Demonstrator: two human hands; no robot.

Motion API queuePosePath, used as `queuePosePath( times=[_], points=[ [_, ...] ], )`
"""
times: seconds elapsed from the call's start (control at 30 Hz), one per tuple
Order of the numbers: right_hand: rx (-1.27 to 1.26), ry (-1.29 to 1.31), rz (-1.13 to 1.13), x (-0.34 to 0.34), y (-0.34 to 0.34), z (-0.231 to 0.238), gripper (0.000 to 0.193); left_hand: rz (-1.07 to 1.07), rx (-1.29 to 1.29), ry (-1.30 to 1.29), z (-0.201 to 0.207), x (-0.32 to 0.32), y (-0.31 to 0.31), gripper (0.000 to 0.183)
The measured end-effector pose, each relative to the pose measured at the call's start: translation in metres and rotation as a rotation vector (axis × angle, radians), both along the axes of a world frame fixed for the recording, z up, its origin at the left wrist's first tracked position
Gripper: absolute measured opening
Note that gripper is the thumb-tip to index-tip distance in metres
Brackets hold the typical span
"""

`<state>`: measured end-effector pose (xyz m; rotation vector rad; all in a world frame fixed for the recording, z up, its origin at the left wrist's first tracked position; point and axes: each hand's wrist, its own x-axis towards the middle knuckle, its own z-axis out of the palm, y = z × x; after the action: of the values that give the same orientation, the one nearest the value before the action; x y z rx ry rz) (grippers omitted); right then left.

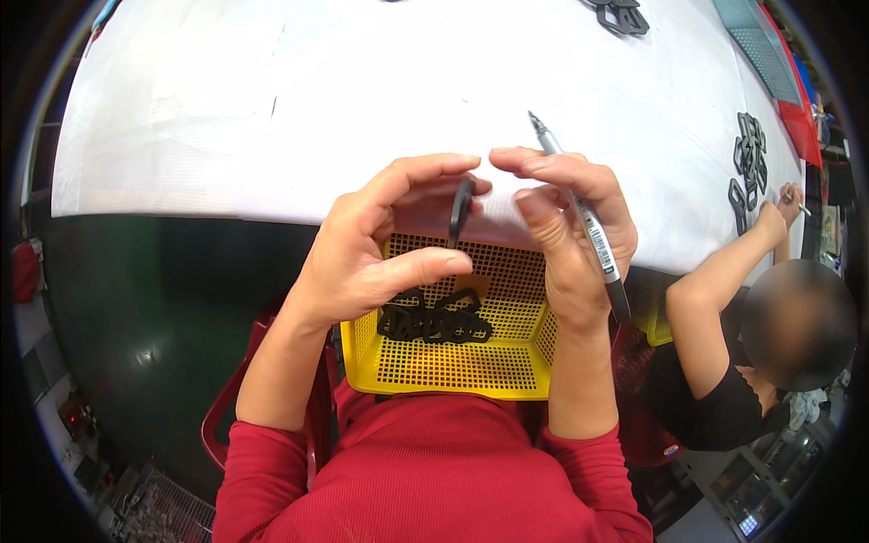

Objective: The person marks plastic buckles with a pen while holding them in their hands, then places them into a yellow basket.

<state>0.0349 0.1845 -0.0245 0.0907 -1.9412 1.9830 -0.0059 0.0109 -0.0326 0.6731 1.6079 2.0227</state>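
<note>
My left hand has a thin black plastic piece between its curled fingers and thumb, seen nearly edge-on. In my right hand, a grey marker pen lies across between the fingers. Its dark tip points away over the table, and its black end sticks out near the wrist. The right thumb and forefinger are apart, facing the left hand. Below both hands, a yellow plastic basket rests on my lap at the table's edge. Several black ring-like pieces lie inside it.
The white-covered table spreads ahead. More black pieces lie at its far side, and another pile lies at the right. A co-worker sits at the right, one hand on the table with a pen. A teal basket stands far right.
</note>
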Motion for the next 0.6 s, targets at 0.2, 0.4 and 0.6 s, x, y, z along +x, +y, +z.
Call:
queuePosePath(
  times=[0.2, 0.4, 0.6],
  points=[
    [0.053, -0.033, 0.26, -0.003, 0.008, 0.012, 0.02, -0.343, 0.175, -0.539, 0.011, -0.006, -0.005, 0.061],
    [-0.473, -0.229, 0.002, -0.008, 0.007, 0.018, 0.022, 0.264, 0.055, 0.138, 0.01, -0.008, 0.015, 0.057],
    [-0.745, -0.352, 0.089, -0.007, -0.009, 0.014, 0.022, 0.283, 0.149, 0.714, -0.002, -0.008, 0.03, 0.07]
  ],
)
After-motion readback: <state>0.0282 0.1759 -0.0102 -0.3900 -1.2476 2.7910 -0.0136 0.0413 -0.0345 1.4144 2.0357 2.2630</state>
